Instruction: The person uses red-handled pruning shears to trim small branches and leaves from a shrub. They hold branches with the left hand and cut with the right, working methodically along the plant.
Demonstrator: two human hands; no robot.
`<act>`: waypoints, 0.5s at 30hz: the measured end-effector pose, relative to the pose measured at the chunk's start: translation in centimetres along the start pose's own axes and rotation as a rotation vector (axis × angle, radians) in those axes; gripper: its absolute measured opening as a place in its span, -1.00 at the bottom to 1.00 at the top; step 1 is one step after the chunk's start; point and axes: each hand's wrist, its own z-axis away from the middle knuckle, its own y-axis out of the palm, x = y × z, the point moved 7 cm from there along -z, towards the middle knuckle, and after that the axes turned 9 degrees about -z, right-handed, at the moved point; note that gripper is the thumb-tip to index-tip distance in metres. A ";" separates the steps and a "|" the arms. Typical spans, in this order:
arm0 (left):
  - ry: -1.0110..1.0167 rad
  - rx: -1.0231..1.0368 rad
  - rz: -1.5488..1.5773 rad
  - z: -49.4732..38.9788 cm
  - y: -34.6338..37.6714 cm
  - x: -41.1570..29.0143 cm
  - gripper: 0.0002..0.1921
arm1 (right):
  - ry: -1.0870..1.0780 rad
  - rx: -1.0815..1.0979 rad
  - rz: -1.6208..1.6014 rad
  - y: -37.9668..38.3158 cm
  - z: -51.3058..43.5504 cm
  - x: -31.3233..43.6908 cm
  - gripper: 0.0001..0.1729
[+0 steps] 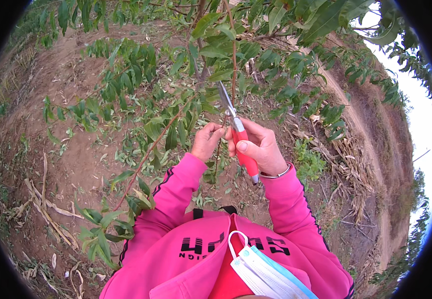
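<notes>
My right hand (259,144) grips red-handled pruning shears (252,171), its thumb lying along the handle. Their metal blades point up and away from me, close beside a slender reddish-brown shoot (234,56). Whether the blades touch that shoot, I cannot tell. To the left, my left hand (205,142) pinches a thin stem (218,155) between thumb and fingers, just below the blades. Part of the stem is hidden behind the hands. Long narrow green leaves (216,50), like those of a peach tree, hang around the blades.
A leafy branch (152,147) slants past my left forearm towards my body. More foliage (320,18) overhangs the top. Cut leaves litter the brown soil (77,157). Dry corn stalks (350,168) lie at right, beside a dirt track (365,130). A face mask (261,274) hangs at my chest.
</notes>
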 end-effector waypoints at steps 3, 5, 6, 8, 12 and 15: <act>0.039 -0.001 -0.045 0.0 -0.2 -0.3 -0.83 | -0.011 -0.085 -0.016 -0.8 0.5 0.4 -0.39; 0.052 0.011 -0.055 0.1 -0.1 -0.6 -0.83 | 0.000 -0.130 -0.020 -1.3 0.2 0.7 -0.41; 0.056 0.013 -0.040 0.1 0.0 -0.7 -0.83 | 0.001 -0.146 -0.075 -1.5 0.1 0.8 -0.50; 0.063 0.018 -0.010 0.3 0.2 -1.0 -0.83 | 0.005 -0.142 -0.093 -1.5 -0.3 1.2 -0.54; 0.036 0.025 0.005 0.5 0.5 -1.2 -0.84 | 0.011 -0.120 -0.111 -1.3 -1.3 1.9 -0.61; 0.021 0.024 0.001 0.9 0.2 -1.3 -0.84 | -0.002 -0.124 -0.103 -1.1 -1.6 1.9 -0.59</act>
